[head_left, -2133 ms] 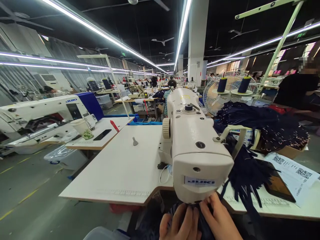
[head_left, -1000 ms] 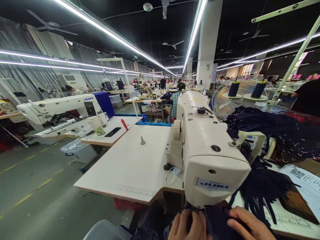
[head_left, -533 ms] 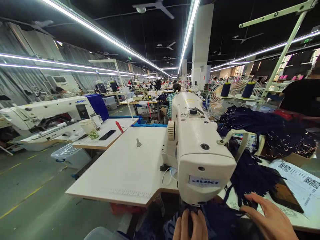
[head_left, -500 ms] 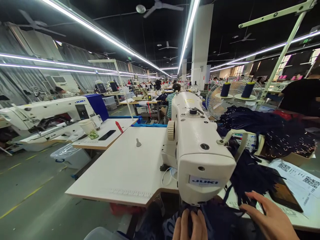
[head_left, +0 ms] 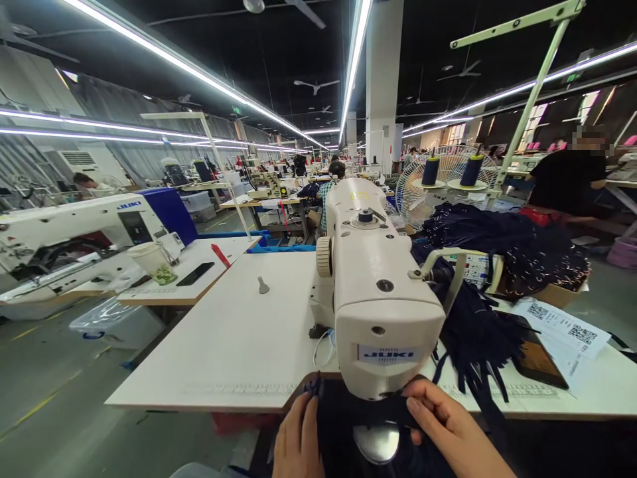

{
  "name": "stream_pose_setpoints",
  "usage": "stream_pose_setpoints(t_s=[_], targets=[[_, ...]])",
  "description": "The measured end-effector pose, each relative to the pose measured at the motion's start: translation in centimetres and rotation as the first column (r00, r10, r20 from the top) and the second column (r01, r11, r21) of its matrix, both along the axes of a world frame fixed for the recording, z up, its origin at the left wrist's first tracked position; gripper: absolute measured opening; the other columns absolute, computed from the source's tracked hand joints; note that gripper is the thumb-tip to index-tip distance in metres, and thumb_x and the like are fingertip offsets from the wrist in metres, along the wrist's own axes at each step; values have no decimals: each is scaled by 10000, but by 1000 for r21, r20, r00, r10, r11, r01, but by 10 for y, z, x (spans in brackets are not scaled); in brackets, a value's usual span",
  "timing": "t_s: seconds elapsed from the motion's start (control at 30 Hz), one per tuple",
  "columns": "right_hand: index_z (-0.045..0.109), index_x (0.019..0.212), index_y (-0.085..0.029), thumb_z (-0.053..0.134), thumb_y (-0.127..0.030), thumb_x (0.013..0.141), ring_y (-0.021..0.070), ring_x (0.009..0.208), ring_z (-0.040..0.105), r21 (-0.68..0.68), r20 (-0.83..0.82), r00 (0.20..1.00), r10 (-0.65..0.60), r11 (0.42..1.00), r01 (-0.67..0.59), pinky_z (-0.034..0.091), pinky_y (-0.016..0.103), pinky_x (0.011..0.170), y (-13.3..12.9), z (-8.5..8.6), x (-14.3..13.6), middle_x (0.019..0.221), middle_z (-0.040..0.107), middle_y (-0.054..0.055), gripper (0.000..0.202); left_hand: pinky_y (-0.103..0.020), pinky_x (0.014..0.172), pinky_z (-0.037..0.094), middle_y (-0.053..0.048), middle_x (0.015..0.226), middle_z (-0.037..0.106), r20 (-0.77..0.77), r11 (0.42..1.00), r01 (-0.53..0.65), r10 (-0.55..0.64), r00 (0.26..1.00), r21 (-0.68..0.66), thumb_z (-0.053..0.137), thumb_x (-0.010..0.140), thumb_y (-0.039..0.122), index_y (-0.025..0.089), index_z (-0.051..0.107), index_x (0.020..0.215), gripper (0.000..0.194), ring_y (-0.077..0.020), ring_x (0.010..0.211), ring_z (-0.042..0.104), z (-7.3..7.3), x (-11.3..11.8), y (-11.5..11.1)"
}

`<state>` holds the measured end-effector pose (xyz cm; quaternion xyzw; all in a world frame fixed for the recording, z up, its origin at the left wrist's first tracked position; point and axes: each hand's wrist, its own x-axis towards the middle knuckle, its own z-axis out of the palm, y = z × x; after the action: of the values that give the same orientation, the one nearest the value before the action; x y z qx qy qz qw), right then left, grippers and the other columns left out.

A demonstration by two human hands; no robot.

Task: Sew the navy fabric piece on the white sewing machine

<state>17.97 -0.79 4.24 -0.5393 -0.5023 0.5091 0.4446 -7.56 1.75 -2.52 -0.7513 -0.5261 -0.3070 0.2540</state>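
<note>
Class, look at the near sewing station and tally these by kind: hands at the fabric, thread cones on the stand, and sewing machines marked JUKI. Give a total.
Hands: 2, the left hand and right hand, both on the dark fabric
Thread cones: 2
JUKI sewing machines: 2
Total: 6

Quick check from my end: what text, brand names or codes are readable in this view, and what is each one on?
"JUKI": blue label on the front of the near sewing machine; the small line above it is unreadable.
"JUKI": blue letters on the sewing machine at left.
Paper sheets at right: QR codes and print, too small to read.
Control panel: markings too blurred.
</note>
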Motion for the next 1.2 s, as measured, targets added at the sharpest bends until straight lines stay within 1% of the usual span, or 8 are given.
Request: stream_pose_setpoints(t_s=[0.1,0.2,0.33,0.47,0.67,0.87,0.97,1.2], targets=[[564,940,-220,546,-614,879,159,701,531,45,47,999,-18,999,16,499,272,668,6,-9,-10,729,478,-35,399,-340,863,542,-88,1248,636,-57,1000,-3,3,998,-7,273,899,-26,219,39,1545,729,-204,1091,620,2,1,6],[510,959,-224,483,-569,928,142,579,538,61,73,997,22,998,-27,459,255,595,6,-11,-17,638,451,-69,347,-282,1026,427,-38,1262,649,-81,976,202,-195,977,78,328,968,89,223,325,1493,542,-153,1145,589,8,17,5],[489,938,-219,400,-481,984,150,593,605,40,208,965,162,984,-174,457,258,652,1,5,-10,591,561,-60,280,-280,1184,219,40,1196,690,-135,860,477,-459,878,179,390,1000,223,236,657,1201,335,-118,1169,570,20,35,3],[508,897,-235,498,-318,936,158,739,619,43,446,881,156,980,-196,462,243,682,-1,16,6,756,645,-34,92,-288,1194,205,50,1221,679,-190,856,489,-458,868,171,396,996,197,252,666,1185,334,-102,1208,549,29,36,5],[593,989,-237,490,-320,970,220,1032,626,309,512,857,-57,943,-122,498,346,927,5,-6,9,1026,677,52,134,-314,1197,192,51,1254,662,-142,856,483,-463,875,185,439,998,265,315,655,1195,296,-106,1300,483,28,38,3],[601,984,-227,406,-358,1019,230,1014,604,343,526,850,-13,918,-198,504,395,929,9,0,-1,1006,656,70,238,-345,1212,139,57,1340,600,-162,870,480,-461,873,111,379,1028,311,291,646,1206,322,-120,1404,348,29,31,1],[611,1145,-246,389,-349,1032,236,1077,581,336,558,828,46,901,-276,462,409,992,13,8,-3,1108,657,74,270,-333,1208,161,55,1285,639,-162,859,496,-476,865,126,394,1007,208,247,667,1153,312,-113,1388,373,30,30,1],[623,1134,-264,370,-287,1040,222,974,575,357,646,763,24,874,-329,426,437,977,13,11,-3,1008,654,48,271,-290,1205,128,88,1208,680,-74,898,403,-397,915,175,410,1006,227,302,660,1160,304,-58,1264,513,28,44,-3]])
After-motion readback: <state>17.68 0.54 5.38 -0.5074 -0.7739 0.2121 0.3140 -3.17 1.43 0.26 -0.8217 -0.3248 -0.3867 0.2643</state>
